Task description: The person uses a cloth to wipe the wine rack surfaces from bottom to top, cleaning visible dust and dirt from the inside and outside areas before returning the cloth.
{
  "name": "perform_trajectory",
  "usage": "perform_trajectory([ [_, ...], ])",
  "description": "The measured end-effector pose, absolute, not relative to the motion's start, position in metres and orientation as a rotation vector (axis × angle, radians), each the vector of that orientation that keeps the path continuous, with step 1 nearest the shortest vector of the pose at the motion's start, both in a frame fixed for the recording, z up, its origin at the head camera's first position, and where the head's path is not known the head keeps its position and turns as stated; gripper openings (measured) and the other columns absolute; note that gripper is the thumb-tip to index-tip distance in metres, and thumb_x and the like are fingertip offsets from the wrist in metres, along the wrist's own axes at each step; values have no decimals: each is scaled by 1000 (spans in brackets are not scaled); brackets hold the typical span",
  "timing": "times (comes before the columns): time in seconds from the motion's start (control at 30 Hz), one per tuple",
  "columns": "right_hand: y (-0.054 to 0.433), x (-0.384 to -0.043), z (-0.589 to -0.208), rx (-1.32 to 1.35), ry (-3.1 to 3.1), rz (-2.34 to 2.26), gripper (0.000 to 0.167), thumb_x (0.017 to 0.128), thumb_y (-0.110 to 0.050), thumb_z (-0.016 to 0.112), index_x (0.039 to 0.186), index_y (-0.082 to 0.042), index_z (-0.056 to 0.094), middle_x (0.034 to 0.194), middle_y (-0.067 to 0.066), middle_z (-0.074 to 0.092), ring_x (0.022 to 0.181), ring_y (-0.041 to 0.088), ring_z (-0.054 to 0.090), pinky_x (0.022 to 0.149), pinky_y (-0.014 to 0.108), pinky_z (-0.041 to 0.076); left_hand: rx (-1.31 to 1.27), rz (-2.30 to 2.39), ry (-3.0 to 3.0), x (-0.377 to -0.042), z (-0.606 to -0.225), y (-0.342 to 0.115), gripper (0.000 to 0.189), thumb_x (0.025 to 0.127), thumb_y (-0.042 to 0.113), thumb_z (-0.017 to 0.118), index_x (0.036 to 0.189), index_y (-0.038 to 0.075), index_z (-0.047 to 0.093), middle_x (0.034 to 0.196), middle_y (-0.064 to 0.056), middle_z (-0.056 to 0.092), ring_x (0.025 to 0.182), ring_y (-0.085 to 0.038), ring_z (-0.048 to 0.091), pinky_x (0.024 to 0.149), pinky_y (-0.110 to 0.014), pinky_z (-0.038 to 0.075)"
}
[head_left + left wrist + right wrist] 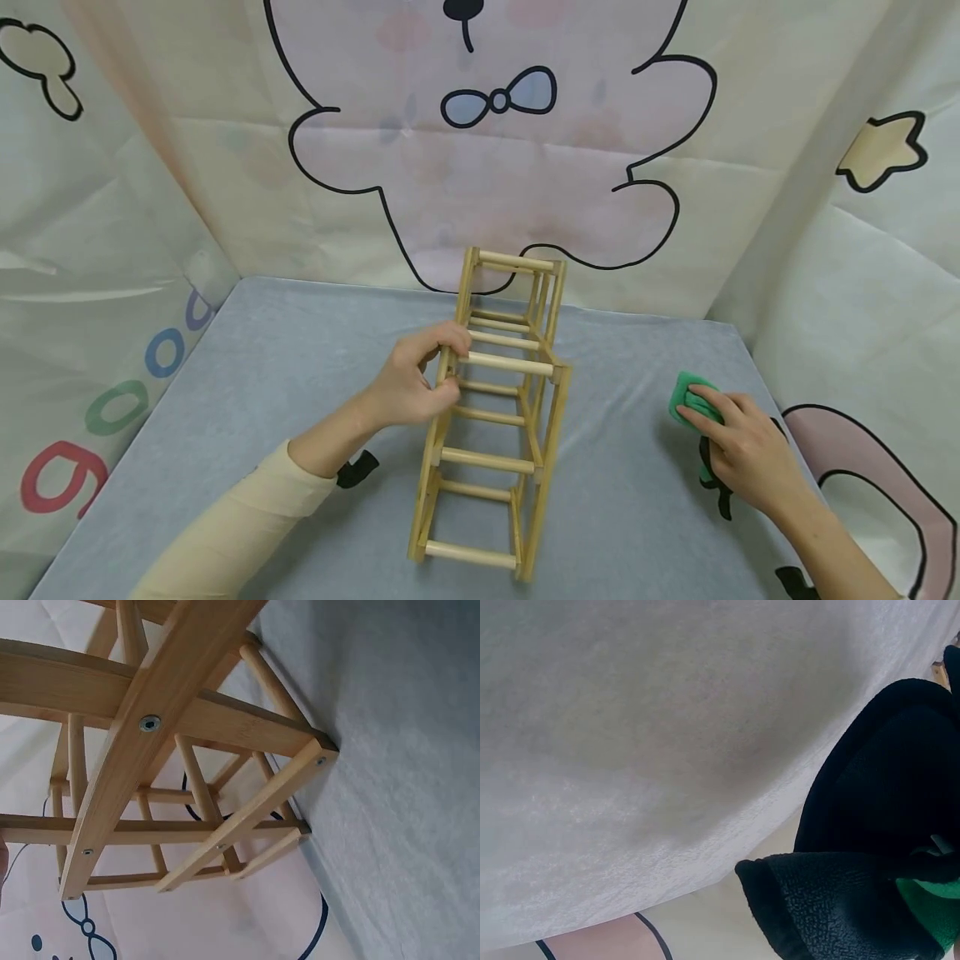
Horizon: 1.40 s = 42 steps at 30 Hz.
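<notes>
A light wooden folding rack (pixel 510 363), made of slats joined by round dowels, stands tilted over the table in the middle of the head view. My left hand (pixel 420 375) grips its left rail about halfway up, thumb on the near side. Crossed slats (pixel 172 697) with a metal bolt at the crossing fill much of the left wrist view. Over on the right, my right hand (pixel 753 454) holds a bunched green cloth (pixel 684 392) between fingers and thumb. Dark fleecy folds (pixel 840 900) hang beside the green part in the right wrist view.
A grey-blue cloth covers the table (pixel 300 350). Behind it rises a printed fabric wall (pixel 585 192) with a cartoon figure, and further fabric walls stand at the left (pixel 97 275) and right (pixel 847 275).
</notes>
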State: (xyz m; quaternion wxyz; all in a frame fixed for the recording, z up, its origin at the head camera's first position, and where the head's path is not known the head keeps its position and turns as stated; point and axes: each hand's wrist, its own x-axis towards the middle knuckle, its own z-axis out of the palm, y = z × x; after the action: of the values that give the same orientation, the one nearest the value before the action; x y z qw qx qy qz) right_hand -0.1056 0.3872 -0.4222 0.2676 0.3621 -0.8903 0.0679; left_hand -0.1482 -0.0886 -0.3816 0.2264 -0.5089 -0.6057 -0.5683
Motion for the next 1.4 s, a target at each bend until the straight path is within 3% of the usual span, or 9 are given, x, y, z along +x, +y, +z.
perform_trajectory([
  [0.17, 387, -105, -423, 964, -2408, 190, 54, 104, -21, 29, 110, -4, 80, 130, 23, 64, 95, 41, 60, 65, 51, 52, -1409, -1467, -1725, -151, -377, -92, 36, 72, -17, 53, 104, 0, 54, 97, -12, 57, 80, -21, 50, 69, -29, 47],
  [0.33, 386, -105, -422, 954, -2409, 195, 55, 107, -24, 28, 110, -4, 80, 130, 22, 64, 96, 41, 60, 69, 52, 52, -1374, -1188, -1842, -145, -364, -92, 37, 74, -8, 65, 110, 1, 60, 98, -8, 63, 78, -19, 54, 67, -30, 50],
  [0.5, 385, -107, -422, 967, -2405, 190, 55, 106, -23, 28, 110, -4, 79, 130, 22, 64, 95, 40, 59, 67, 48, 50, -1187, -770, -1979, -130, -338, -83, 37, 81, 16, 71, 115, 2, 68, 102, -9, 69, 90, -25, 64, 74, -38, 56],
  [0.73, 384, -107, -421, 966, -2404, 199, 55, 103, -22, 28, 110, -4, 80, 129, 23, 64, 96, 40, 60, 69, 49, 50, -1133, -623, -2093, -110, -321, -44, 40, 89, 26, 73, 123, 4, 68, 111, -8, 70, 103, -25, 68, 91, -40, 56],
  [1.03, 382, -106, -420, 964, -2404, 188, 56, 106, -23, 27, 110, -4, 80, 130, 22, 64, 95, 40, 59, 67, 49, 50, -1088, -429, -2311, -102, -330, -11, 41, 95, 42, 73, 121, 10, 70, 99, -2, 71, 92, -21, 68, 82, -38, 52],
  [1.17, 382, -106, -420, 960, -2403, 194, 56, 106, -24, 27, 110, -4, 80, 130, 23, 64, 95, 41, 59, 66, 51, 52, -1105, -412, -2316, -102, -331, -11, 40, 94, 41, 76, 120, 11, 70, 103, -2, 73, 96, -21, 69, 87, -39, 51],
  [1.4, 383, -106, -421, 955, -2408, 201, 55, 104, -23, 28, 109, -4, 80, 129, 23, 64, 96, 42, 59, 69, 51, 51, -1158, -553, -2293, -102, -327, -13, 41, 88, 33, 85, 120, 11, 71, 101, -2, 71, 90, -18, 67, 83, -37, 47],
])
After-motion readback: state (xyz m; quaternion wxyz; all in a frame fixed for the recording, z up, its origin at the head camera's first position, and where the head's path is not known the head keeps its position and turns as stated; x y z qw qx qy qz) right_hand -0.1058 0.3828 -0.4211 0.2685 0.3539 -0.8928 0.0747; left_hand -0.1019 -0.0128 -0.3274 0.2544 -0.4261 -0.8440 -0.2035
